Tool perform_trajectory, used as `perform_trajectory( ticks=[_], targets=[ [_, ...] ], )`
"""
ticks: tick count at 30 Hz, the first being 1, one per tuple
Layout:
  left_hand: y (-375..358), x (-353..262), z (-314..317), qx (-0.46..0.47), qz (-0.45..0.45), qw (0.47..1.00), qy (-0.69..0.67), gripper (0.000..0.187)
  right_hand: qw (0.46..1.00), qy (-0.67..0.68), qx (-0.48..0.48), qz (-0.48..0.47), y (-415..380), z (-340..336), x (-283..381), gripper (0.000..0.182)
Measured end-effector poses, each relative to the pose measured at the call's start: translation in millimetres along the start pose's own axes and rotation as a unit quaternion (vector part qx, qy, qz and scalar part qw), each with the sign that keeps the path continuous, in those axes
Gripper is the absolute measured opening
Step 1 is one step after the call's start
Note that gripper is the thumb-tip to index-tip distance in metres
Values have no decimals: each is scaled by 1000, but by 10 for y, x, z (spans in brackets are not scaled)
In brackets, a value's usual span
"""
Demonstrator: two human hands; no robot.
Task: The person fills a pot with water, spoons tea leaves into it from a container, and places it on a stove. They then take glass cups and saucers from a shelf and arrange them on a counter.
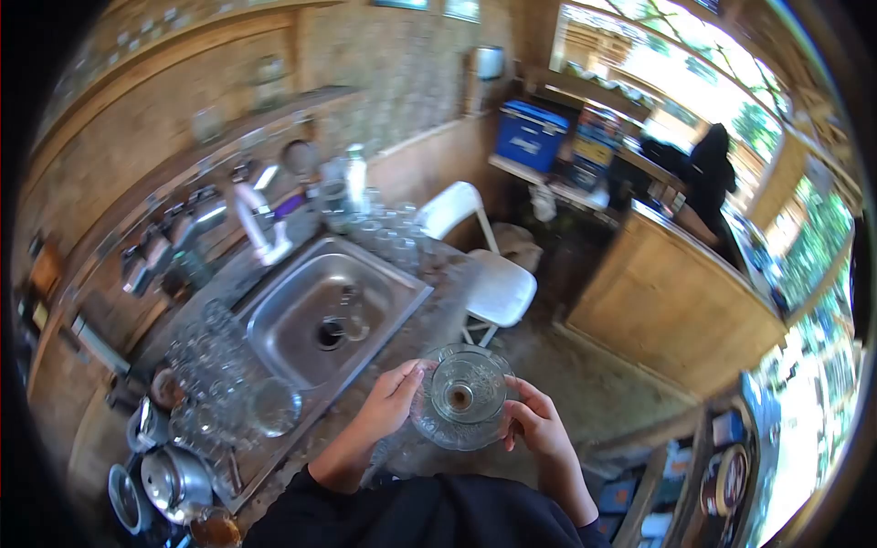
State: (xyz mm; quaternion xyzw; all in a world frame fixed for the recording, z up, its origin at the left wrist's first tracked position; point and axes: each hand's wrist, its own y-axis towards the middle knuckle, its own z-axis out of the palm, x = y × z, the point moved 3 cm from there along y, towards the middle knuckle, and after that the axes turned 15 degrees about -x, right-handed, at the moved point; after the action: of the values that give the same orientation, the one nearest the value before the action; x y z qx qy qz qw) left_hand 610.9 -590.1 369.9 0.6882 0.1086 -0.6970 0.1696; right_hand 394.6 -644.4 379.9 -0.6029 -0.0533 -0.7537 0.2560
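A clear glass dish (pixel 445 427) with a scalloped edge is held in front of my body, with a round glass piece on top that has a small brownish centre. My left hand (pixel 393 399) grips its left edge, thumb on top. On the right side, my right hand (pixel 534 418) pinches the rim with its fingers bent. To the left is a steel sink (pixel 274 315) with a clear glass (pixel 352 320) lying near the drain. Many clear glasses (pixel 210 352) crowd the counter left of the sink.
More glasses (pixel 393 242) stand behind the sink, near the faucet (pixel 256 219). A white chair (pixel 501 288) is beyond the counter. Metal pots (pixel 174 479) sit at lower left, a blue cooler (pixel 530 135) at the back. A person in dark clothes (pixel 711 169) is behind a wooden counter (pixel 671 301).
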Motion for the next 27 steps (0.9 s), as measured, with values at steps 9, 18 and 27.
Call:
perform_trajectory(
  ticks=[9,18,27],
  targets=[
    [-611,105,2226,234,-44,965,-108,29,960,9,-270,-75,-1779,-1589,102,41],
    [-1841,-18,4076,523,-127,836,-105,28,806,76,-559,-178,-3732,-2186,-203,48],
    [-3249,39,5321,720,-188,660,-106,31,557,137,-782,-243,-4921,-2288,-656,35]
  ],
)
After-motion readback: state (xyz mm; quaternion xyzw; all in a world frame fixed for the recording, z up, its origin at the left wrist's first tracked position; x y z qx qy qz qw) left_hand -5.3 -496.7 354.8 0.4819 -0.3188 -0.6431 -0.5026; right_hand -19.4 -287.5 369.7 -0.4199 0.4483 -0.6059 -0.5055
